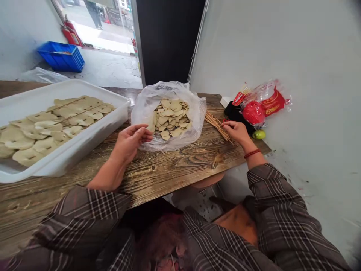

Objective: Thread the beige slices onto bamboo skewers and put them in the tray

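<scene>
Plaid sleeves nearest. Left hand at rim of plastic bag, slices inside; fingers curled, hold unclear. Right hand by thin sticks on counter; fingers narrow, hold unclear. Likely stick-picking; separating one calls for a fine pinch. White tray crowds left.

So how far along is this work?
Looks done: the threaded slices in the white tray. Under way: left hand at the plastic bag, right hand by the bare sticks. Remaining: loose slices in that bag, and those sticks.
</scene>
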The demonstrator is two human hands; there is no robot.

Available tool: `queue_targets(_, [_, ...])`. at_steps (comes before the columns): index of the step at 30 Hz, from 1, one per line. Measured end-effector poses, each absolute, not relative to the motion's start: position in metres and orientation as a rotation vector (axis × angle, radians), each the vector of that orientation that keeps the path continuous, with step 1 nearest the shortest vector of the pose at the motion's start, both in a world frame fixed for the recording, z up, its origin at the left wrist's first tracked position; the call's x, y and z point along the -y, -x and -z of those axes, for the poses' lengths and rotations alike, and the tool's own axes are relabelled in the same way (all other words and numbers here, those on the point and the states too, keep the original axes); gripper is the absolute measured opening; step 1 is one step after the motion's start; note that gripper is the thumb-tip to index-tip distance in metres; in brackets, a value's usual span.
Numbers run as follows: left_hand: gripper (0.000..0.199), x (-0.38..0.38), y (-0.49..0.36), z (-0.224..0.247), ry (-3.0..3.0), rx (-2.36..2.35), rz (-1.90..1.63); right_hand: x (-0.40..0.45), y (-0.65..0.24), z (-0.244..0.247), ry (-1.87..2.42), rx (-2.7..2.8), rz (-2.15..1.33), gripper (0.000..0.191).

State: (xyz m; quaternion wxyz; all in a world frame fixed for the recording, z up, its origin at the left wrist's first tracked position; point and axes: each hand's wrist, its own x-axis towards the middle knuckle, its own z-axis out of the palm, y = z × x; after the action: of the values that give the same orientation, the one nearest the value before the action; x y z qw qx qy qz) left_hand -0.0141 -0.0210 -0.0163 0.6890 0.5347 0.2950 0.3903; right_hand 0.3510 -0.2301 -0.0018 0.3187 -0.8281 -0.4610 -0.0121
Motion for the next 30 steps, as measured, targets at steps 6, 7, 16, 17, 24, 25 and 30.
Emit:
queue_targets(6, [0.030, 0.015, 0.018, 0.017, -1.254, -0.691, -0.915, 0.268, -0.381, 0.026, 2.351, 1.089, 0.110, 0.036])
queue_targets(7, [0.030, 0.014, 0.019, 0.017, -1.264, -0.696, -0.910, 0.272, -0.386, 0.029, 2.367, 1.065, 0.116, 0.037])
queue_targets(16, [0.030, 0.020, 0.021, 0.015, -1.266, -0.814, -0.823, 0.255, -0.410, 0.051, 2.560, 1.001, 0.112, 0.034])
queue_targets(17, [0.034, 0.020, 0.021, 0.016, -1.266, -0.821, -0.826, 0.251, -0.411, 0.052, 2.584, 0.999, 0.112, 0.034])
queue_targets(24, [0.042, 0.015, 0.020, 0.027, -1.260, -0.808, -0.874, 0.235, -0.430, 0.054, 2.765, 0.973, -0.022, 0.022])
queue_targets(25, [0.041, 0.015, 0.020, 0.028, -1.256, -0.805, -0.878, 0.233, -0.433, 0.053, 2.786, 0.979, -0.053, 0.021])
queue_targets(30, [0.036, 0.018, 0.020, 0.029, -1.233, -0.797, -0.904, 0.226, -0.434, 0.053, 2.863, 1.036, -0.095, 0.019])
